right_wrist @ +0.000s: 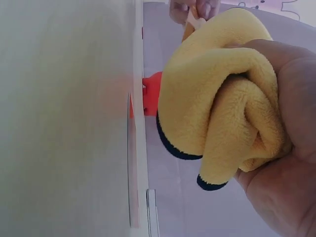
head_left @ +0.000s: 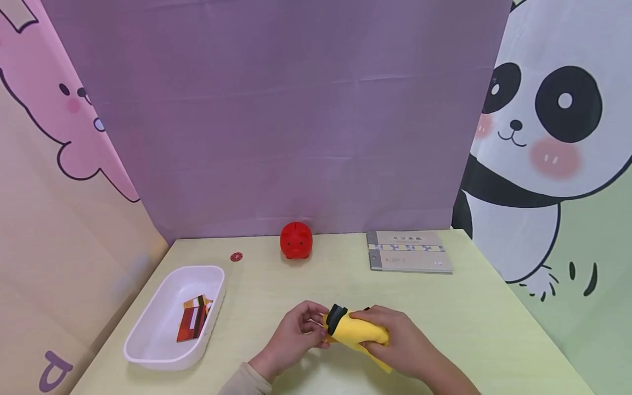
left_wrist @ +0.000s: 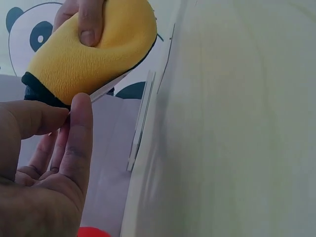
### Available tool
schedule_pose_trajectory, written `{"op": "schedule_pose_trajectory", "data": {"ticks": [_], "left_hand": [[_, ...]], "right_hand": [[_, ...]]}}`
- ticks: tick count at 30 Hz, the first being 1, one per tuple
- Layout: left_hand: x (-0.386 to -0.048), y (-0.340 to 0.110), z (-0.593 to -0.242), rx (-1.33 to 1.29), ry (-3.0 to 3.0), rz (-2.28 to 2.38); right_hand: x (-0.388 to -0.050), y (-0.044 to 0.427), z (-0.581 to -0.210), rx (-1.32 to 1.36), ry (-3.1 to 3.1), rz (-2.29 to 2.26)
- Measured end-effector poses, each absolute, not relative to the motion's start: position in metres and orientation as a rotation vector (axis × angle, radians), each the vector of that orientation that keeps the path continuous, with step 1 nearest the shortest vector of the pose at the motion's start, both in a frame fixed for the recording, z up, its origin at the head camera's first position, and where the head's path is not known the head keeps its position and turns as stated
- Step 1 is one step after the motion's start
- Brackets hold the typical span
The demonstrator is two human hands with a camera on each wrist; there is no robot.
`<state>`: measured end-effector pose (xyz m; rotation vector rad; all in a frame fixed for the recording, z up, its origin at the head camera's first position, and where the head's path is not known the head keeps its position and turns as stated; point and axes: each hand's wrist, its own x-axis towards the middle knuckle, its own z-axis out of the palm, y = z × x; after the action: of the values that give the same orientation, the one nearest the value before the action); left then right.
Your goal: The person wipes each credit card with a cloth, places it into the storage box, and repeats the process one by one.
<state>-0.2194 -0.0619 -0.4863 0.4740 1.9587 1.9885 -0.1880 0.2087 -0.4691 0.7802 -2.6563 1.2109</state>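
A bunched yellow cloth with dark edging is gripped by my right hand above the table's near middle. Folds of the cloth bulge out of the right palm. My left hand is at the cloth's left end, thumb and fingertips pinching a thin orange card, mostly hidden by the cloth. In the left wrist view, a pale thin edge of it shows under the cloth, and the left thumb and index finger meet at the dark hem.
At the left, a white tray holds a red card and an orange one partly beneath it. A red piggy bank stands at the back, a small red disc to its left. Grey notebooks lie back right.
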Motion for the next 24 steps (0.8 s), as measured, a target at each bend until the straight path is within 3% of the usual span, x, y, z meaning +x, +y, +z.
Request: {"op": "schedule_pose_trajectory", "data": {"ticks": [24], "left_hand": [[-0.219, -0.062, -0.49, 0.56, 1.928, 2.02]], "right_hand": [[-0.184, 0.202, -0.469, 0.803, -2.631, 1.183]]}}
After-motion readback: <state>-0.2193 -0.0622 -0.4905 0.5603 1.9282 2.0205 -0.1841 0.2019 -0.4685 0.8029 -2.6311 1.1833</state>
